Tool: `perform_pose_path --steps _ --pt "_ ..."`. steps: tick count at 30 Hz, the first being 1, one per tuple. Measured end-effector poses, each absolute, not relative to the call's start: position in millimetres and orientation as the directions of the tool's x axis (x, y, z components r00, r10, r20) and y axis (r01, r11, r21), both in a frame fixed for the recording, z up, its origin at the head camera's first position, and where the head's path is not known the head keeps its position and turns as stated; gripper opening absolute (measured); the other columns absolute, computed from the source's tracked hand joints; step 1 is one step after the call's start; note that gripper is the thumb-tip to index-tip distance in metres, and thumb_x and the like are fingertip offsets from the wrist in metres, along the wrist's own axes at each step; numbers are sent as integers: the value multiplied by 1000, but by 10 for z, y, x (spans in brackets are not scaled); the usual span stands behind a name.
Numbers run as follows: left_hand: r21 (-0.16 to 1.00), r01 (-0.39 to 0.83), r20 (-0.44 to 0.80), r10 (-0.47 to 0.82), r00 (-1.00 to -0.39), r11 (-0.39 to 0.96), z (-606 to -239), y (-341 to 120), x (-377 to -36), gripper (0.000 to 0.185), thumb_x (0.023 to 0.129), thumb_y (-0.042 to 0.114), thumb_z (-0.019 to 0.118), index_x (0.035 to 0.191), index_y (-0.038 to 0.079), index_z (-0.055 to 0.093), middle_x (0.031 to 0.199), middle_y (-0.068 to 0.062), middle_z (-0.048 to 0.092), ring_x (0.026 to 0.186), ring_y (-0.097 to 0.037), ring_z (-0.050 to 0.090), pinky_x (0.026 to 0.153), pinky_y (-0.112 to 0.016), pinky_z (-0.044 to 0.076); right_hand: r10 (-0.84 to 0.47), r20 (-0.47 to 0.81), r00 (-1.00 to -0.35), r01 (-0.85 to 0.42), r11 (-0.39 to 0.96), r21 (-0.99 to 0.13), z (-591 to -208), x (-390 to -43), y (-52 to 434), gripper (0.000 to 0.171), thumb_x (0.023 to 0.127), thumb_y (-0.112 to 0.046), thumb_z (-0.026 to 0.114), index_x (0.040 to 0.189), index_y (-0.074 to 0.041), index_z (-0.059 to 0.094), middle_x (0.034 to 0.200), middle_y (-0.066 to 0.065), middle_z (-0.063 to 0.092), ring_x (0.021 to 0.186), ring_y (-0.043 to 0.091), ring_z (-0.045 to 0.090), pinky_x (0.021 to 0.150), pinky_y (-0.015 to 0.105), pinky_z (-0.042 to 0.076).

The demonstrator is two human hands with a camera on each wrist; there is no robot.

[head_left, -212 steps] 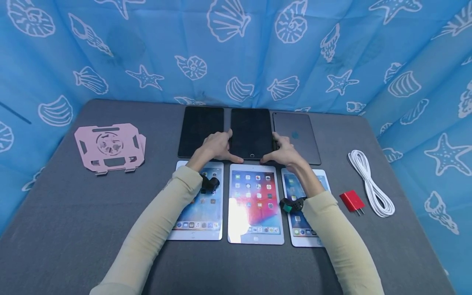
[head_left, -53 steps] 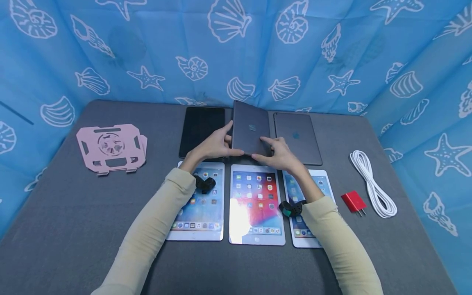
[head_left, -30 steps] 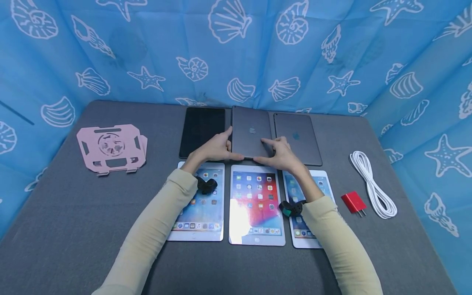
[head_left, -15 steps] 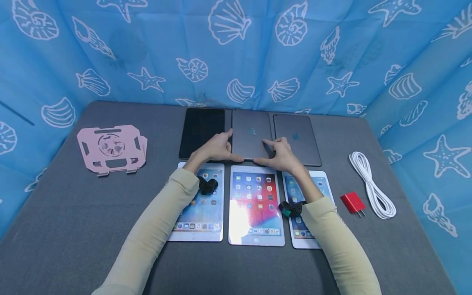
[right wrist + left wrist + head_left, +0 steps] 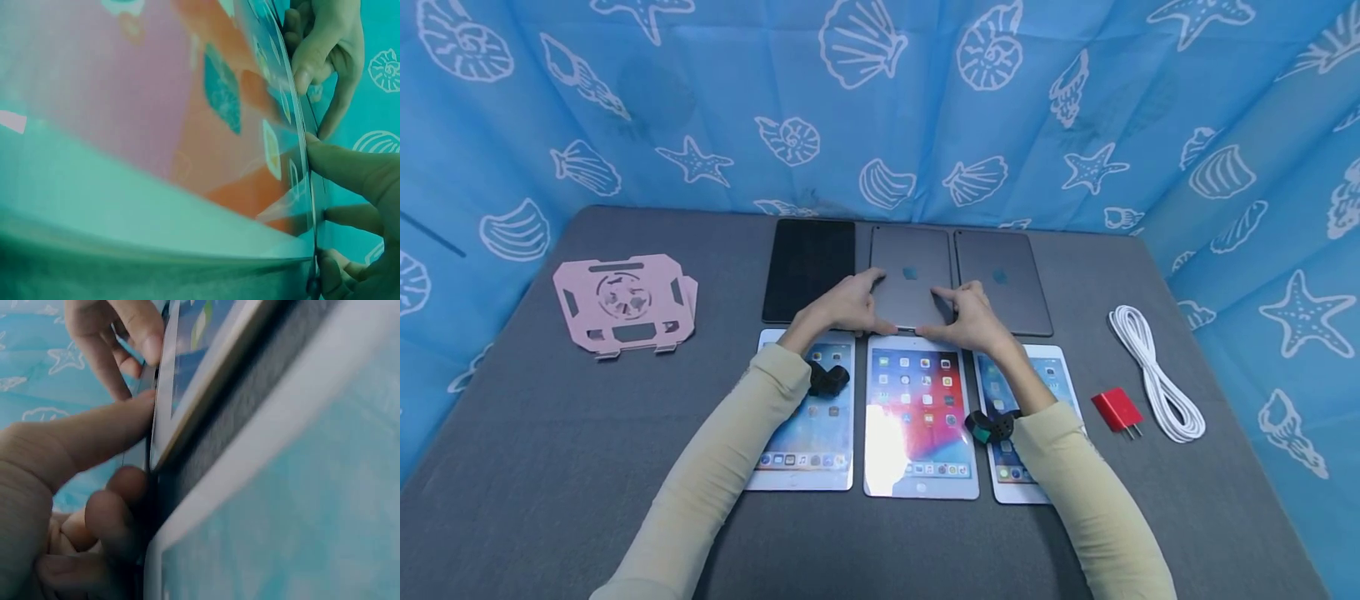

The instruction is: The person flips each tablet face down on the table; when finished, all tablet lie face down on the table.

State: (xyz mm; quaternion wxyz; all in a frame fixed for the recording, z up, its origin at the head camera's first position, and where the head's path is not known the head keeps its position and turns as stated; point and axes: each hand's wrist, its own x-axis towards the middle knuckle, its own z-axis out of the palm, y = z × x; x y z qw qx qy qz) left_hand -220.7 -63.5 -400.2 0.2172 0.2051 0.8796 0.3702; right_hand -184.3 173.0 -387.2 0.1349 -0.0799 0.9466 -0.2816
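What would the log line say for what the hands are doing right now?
left hand: holds middle back tablet | right hand: holds same tablet | tablet: grey back up, flat on table

A dark grey, felt-like table top [image 5: 535, 467] is seen from above, its far edge rounded at the corners. It is enclosed at the back and on both sides by a blue fabric backdrop [image 5: 737, 75] printed with white outlines of seashells and starfish. The cloth is creased in faint fold lines and is drawn inward at the right, where it slopes down beside the table's edge. The light is even and appears to come from above, though its source cannot be made out. No floor or window is shown.
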Motion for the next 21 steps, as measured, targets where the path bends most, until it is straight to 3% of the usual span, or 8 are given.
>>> perform_pose_path --steps 7,12,21 --pt "742 83 -317 457 -831 665 -4003 -620 -2196 125 85 38 83 163 2 -8 61 1 61 50 -12 58 72 -28 52 -214 -221 -951 -60 834 -549 -3873 -1818 1719 83 88 -34 81 156 -7 42 140 28 38 118 35 39 91 48 43" --pt "720 66 -349 443 -826 690 -3986 -608 -2210 124 85 41 83 163 0 -5 59 1 61 46 -11 55 73 -26 51 -213 -224 -951 -57 834 -549 -3885 -1812 1725 82 88 -34 80 156 -7 41 144 29 36 125 38 38 98 53 43" --pt "714 83 -343 451 -824 696 -3957 -614 -2188 122 86 40 82 163 1 -4 56 2 53 46 -12 54 62 -26 49 -230 -222 -947 -73 831 -551 -3879 -1812 1723 83 89 -33 80 156 -5 40 147 30 33 131 42 35 103 57 42"
